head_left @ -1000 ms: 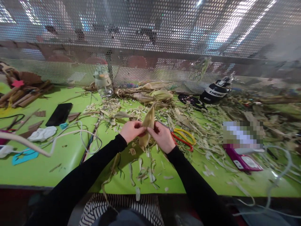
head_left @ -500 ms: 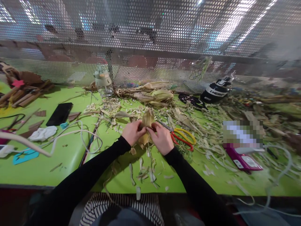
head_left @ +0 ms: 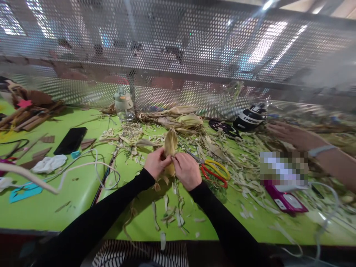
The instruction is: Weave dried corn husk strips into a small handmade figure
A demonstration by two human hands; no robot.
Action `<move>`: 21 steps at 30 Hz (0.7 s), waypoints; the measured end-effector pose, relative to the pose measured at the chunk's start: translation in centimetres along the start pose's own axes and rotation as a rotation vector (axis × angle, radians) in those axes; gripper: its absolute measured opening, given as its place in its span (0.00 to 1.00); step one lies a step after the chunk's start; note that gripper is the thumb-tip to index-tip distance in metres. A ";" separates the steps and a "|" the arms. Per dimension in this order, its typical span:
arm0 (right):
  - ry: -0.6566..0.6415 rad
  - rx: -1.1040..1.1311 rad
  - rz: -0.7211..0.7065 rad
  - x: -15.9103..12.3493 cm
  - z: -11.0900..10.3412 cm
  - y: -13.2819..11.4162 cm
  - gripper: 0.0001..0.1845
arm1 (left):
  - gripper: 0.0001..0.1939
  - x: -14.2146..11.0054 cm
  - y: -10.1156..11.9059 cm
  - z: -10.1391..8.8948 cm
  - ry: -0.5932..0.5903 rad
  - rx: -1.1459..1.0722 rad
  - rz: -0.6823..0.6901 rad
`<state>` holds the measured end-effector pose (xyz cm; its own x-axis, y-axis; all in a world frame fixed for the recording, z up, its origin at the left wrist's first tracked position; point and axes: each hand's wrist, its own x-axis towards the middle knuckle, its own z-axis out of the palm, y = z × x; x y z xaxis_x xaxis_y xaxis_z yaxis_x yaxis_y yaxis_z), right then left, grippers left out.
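Pale yellow husk [head_left: 170, 141] stands nearly upright at the centre of the frame, long axis pointing up and away, between left hand [head_left: 155, 162] and right hand [head_left: 187, 170]; both pinch its lower part, about equally near. Scissors [head_left: 215, 170] lie just right.

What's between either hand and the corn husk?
Nothing visible: the left hand and right hand both have fingers on the corn husk. The scissors lie off to the right, not between.

Before you, a perforated metal partition [head_left: 194, 48] rises behind the lime-green tabletop [head_left: 71, 196]; bright light glows beyond.
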<state>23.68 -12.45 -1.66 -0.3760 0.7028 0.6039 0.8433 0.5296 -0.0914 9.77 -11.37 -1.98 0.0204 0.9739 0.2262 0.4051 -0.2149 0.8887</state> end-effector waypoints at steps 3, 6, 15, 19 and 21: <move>0.003 -0.024 -0.019 0.0 0.2 0.1 0.16 | 0.08 0.0 -0.3 0.3 0.036 -0.026 0.016; -0.024 0.002 -0.067 0.0 0.0 0.0 0.15 | 0.06 0.2 -0.8 0.6 -0.032 -0.309 -0.105; -0.107 0.645 0.421 0.4 -0.1 1.2 0.11 | 0.06 0.6 -0.7 0.3 -0.181 -0.650 -0.294; -0.141 0.790 0.460 0.6 -0.1 1.7 0.14 | 0.05 0.6 -0.8 0.1 -0.225 -0.618 -0.250; -0.145 0.807 0.463 0.6 -0.1 1.6 0.15 | 0.05 0.6 -0.9 0.1 -0.239 -0.550 -0.213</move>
<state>24.88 -11.19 -1.30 -0.1597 0.9495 0.2700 0.4207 0.3129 -0.8515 9.47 -10.61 -2.72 0.2201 0.9753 -0.0167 -0.1051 0.0408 0.9936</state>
